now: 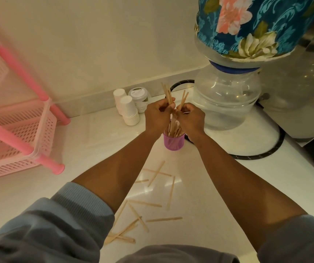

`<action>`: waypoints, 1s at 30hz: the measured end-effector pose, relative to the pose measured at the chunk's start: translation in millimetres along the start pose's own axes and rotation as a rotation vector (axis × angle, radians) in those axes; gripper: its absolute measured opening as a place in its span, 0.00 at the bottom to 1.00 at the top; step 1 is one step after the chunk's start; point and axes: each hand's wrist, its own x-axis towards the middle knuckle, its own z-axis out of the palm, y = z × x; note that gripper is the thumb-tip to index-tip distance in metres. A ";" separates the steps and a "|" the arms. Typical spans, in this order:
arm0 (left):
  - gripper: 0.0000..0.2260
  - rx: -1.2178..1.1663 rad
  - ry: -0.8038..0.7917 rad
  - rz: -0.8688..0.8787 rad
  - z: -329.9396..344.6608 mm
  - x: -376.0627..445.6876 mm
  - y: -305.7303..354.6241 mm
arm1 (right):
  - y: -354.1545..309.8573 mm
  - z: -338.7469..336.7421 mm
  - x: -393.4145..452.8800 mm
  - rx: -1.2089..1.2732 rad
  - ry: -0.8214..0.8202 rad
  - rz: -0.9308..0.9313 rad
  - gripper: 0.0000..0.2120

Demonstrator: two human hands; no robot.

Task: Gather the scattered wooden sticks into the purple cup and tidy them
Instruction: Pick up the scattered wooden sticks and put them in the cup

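Hands: left hand (159, 112) and right hand (189, 118) each closed round wooden sticks (168, 95) above purple cup (173, 142); sticks likely light, stiff, best pinched mid-length.

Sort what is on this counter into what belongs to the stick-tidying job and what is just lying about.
Belongs to the job: purple cup; sticks in the left hand and right hand; loose sticks on the counter.

Lying about: paper cups, lidded jar, pink rack, water dispenser, black hose.
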 end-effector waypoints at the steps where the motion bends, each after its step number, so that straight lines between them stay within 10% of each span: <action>1: 0.11 0.012 -0.003 0.012 -0.2 1.6 0.8 | -0.6 0.5 0.5 -0.007 -0.001 -0.009 0.03; 30: 0.09 0.263 -0.136 0.137 -8.1 -20.5 -38.0 | 27.5 -3.7 -5.8 -0.356 -0.122 -0.214 0.07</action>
